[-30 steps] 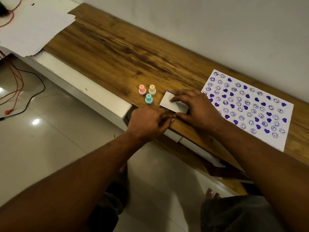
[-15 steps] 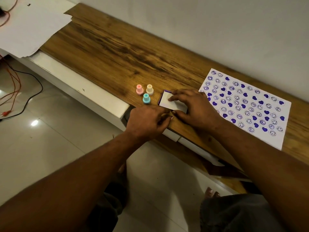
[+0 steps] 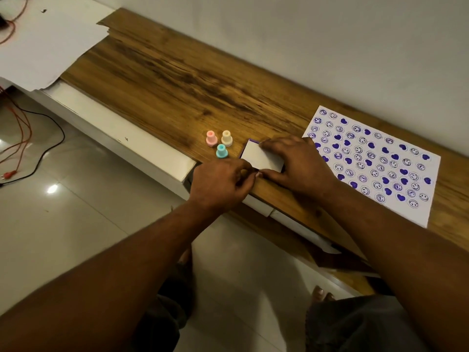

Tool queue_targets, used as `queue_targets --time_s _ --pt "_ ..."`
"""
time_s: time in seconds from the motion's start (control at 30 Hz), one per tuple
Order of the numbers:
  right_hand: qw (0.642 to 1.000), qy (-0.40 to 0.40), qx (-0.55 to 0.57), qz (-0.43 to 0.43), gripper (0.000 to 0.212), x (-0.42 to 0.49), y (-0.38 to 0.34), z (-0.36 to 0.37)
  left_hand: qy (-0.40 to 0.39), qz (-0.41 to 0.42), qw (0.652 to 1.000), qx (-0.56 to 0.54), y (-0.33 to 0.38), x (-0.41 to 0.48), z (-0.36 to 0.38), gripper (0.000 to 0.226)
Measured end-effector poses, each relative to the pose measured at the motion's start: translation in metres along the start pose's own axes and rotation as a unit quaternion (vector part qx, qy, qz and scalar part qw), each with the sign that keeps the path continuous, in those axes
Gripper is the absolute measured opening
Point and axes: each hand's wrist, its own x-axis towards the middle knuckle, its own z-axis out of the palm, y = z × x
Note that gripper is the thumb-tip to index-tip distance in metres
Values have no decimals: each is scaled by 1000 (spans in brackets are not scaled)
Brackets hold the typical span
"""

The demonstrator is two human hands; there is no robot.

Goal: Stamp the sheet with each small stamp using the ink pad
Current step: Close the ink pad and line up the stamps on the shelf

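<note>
A wooden bench top (image 3: 177, 80) carries a pink stamp (image 3: 211, 138), cream stamp (image 3: 227, 138), teal stamp (image 3: 221, 151), ink pad (image 3: 261, 157) and stamped sheet (image 3: 375, 161).

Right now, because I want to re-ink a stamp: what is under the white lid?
Only a purple edge peeks out under the white lid at its far left corner, probably the ink pad's. The rest is hidden by the lid and the right hand gripping it.

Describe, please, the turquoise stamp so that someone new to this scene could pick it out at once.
On the long brown wooden shelf along the wall, three small plastic stamps stand clustered just left of the white purple-edged ink pad. The turquoise plastic stamp stands nearest the front edge, in front of the pink stamp and the cream stamp.
</note>
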Motion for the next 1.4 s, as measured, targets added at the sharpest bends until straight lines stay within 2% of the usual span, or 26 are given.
queue_targets --time_s 0.13,0.3,0.6,0.73,0.97,1.3,1.4 --pt "999 -17 22 -24 65 -2 3 -5 18 -52 998 13 0 3 0 37" --pt "998 -31 37 -51 61 -5 14 -13 -22 -77 995 53 5 4 5 63" --pt "995 -15 51 -84 62 -6 15 -12 -8 -83 995 49 10 2 11 68" --pt "994 -7 45 -96 54 -6 16 -11 -9 -83 996 45 10 3 10 66" --pt "997 -10 38 -73 52 -6 12 -7 -30 -117 992 44 13 4 6 47" --pt "995 -24 78 -52 44 -1 7 -11 -62 -129 989 34 16 5 -2 50" --pt "997 44 62 -14 55 -4 10 -18 -55 -122 991 28 15 4 -3 50"
